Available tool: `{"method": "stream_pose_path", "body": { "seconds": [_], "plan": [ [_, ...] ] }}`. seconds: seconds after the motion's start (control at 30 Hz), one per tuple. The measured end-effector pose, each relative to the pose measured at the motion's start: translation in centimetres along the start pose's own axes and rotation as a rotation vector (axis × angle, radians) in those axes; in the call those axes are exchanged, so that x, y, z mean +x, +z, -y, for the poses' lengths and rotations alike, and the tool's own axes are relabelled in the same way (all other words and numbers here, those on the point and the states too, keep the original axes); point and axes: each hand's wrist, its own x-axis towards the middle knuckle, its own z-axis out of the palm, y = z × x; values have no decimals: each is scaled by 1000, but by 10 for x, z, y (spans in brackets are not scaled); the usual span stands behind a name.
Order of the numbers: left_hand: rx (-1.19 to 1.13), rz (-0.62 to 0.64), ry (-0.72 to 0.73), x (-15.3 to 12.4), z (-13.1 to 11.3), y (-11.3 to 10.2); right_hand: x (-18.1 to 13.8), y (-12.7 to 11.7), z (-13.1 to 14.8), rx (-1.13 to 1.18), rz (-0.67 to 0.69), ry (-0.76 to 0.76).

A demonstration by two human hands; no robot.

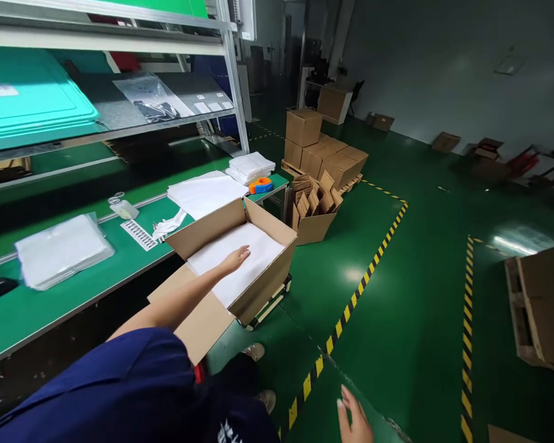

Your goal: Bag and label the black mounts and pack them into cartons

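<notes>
The L hand [235,259] was over the white sheets [260,240] in the cardboard box [263,289], fingers together & stretched out, grip loose; couldn't tell if the palm was touching the top sheet. The R hand [354,421] was low, over the green floor [397,344], well apart from the box, thumb & fingers spread, grip released.

Box stood on a low frame [272,306] right beside the green table [74,307], top flaps undone, one flap [205,329] hanging out twd the person. Sheets lay flat inside, w/ the box walls all around.

On the table, nearest the box: a white stack [205,191], w/ white packets [250,166] & an orange/blue tape dispenser [261,186] at the far end. Farther L: crumpled white cloth [170,225], printed strip [139,235], small bottle [125,209], plus a pile of clear bags [64,251].

Shelf above had teal boards [32,104] & a clear bag [150,98] w/ dark bits. Beyond the box, a carton of cardboard pcs [314,229] sat nr. stacked cartons [325,151] on a pallet. Yellow/black tape [369,271] ran along the floor to the R.
</notes>
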Motion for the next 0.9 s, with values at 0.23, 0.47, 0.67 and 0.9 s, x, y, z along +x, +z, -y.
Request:
{"method": "stream_pose_path", "body": {
  "seconds": [0.23,0.47,0.67,0.9],
  "plan": [
    [-299,148,-11,-30,-31,5,97,5,97,-46,141,-338],
    [-240,303,53,17,-77,20,222,-22,84,-163,208,-350],
    [-184,278,16,60,-103,34,356,-22,85,-216,384,-316],
    [-171,116,-316,86,-129,47,542,31,196,-650,645,-583]
  ]
}}
